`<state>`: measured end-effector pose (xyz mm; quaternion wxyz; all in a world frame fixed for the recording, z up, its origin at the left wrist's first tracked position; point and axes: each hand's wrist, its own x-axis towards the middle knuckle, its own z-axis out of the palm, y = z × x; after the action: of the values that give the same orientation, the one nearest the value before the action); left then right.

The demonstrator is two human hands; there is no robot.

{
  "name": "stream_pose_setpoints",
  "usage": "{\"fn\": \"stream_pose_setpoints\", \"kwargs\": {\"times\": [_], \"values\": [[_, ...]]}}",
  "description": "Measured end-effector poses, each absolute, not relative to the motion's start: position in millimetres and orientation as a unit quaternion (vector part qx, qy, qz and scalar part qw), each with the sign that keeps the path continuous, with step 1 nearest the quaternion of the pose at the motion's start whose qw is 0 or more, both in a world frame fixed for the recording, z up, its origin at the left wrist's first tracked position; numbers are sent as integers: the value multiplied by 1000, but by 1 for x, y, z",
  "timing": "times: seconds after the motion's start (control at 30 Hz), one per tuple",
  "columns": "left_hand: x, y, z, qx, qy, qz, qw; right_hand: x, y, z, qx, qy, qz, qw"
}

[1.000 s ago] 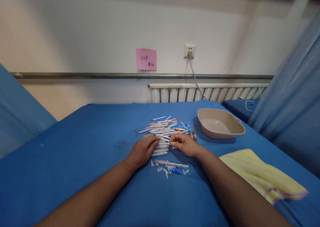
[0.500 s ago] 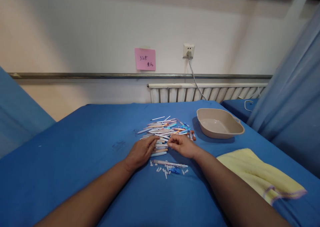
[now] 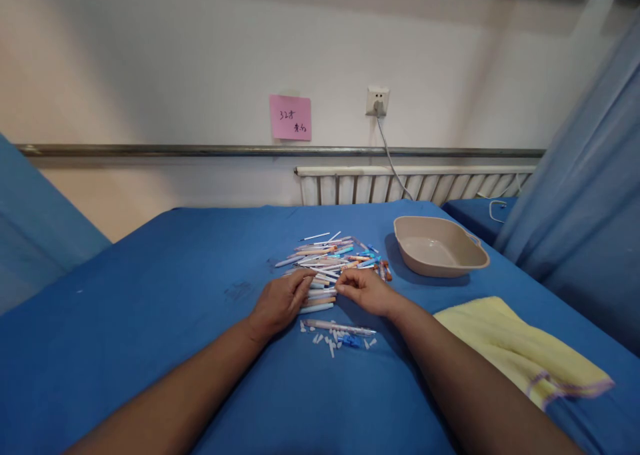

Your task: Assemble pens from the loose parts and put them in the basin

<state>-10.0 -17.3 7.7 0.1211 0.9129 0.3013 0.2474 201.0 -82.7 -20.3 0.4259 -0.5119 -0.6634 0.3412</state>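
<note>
A heap of thin pens and refills (image 3: 333,258), white, blue and orange, lies on the blue sheet (image 3: 175,295) in front of me. My left hand (image 3: 281,301) rests palm down on the near edge of the heap, fingers stretched flat over a few pens. My right hand (image 3: 365,289) sits just to the right, fingers curled in a pinch on a thin pen at the heap's edge. A single pen (image 3: 340,326) and several small caps (image 3: 333,340) lie just below both hands.
A beige plastic basin (image 3: 437,248) stands to the right of the heap. A folded yellow towel (image 3: 520,355) lies at the near right. A radiator, a socket with a cable and a pink note sit on the wall behind. A blue curtain hangs at the right.
My right hand has drawn slightly left toward the left hand. The left hand has barely shifted.
</note>
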Motion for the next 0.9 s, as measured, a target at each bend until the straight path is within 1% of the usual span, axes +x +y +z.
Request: {"fn": "stream_pose_setpoints", "kwargs": {"times": [0.13, 0.33, 0.47, 0.57, 0.7, 0.8, 0.9], "values": [[-12, -16, 8, 889, 339, 288, 111, 211, -84, -16, -514, -660, 342, 429], [-16, -9, 8, 837, 392, 363, 115, 231, -87, -14, -535, -616, 407, 411], [-17, -6, 8, 822, 399, 389, 118, 234, -89, -15, -547, -628, 387, 397], [-16, -6, 8, 829, 393, 378, 126, 229, -89, -14, -553, -663, 335, 378], [-13, -6, 5, 863, 377, 314, 120, 220, -87, -16, -547, -716, 250, 355], [-11, -7, 5, 892, 337, 281, 110, 214, -85, -20, -548, -724, 229, 351], [-9, -11, 8, 922, 253, 272, 113, 208, -85, -21, -548, -719, 225, 364]]}}
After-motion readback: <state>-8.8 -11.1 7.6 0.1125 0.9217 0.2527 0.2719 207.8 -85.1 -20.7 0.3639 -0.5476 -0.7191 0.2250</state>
